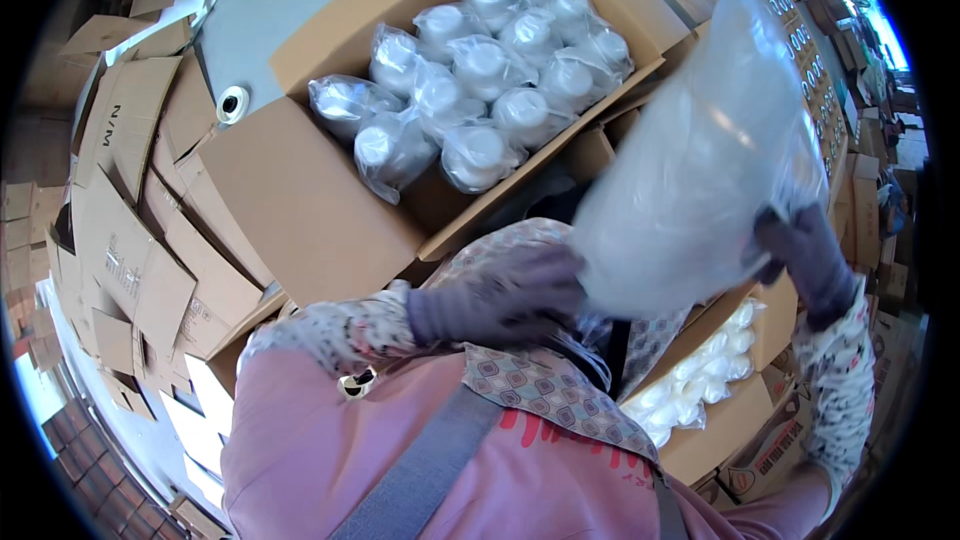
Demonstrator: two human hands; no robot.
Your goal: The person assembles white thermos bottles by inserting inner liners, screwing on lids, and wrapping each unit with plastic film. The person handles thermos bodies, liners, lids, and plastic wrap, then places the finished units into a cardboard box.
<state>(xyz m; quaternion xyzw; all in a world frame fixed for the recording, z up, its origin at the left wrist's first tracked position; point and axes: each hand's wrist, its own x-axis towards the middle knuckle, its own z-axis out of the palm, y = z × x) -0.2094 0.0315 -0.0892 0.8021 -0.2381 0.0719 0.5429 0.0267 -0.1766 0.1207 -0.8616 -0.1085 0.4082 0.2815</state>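
A large translucent plastic bag point(690, 160), smeared by motion, is held up in front of me on the right. My right hand point(808, 255), in a grey-purple glove, grips its right side near the lower end. What the bag contains, if anything, I cannot make out. My left hand point(500, 295), gloved alike, is at the bag's lower left edge in front of my apron; its fingers are blurred, and whether they grip the bag is unclear. Beyond it stands an open cardboard box point(310, 175) with several round whitish items point(480, 70), each wrapped in clear plastic.
Flattened cardboard point(135, 250) is piled at the left, with a roll of tape point(232, 104) beside it. Below the bag, another open box point(715, 445) contains white wrapped pieces point(700, 385). A tall patterned stack point(815, 80) stands at the far right.
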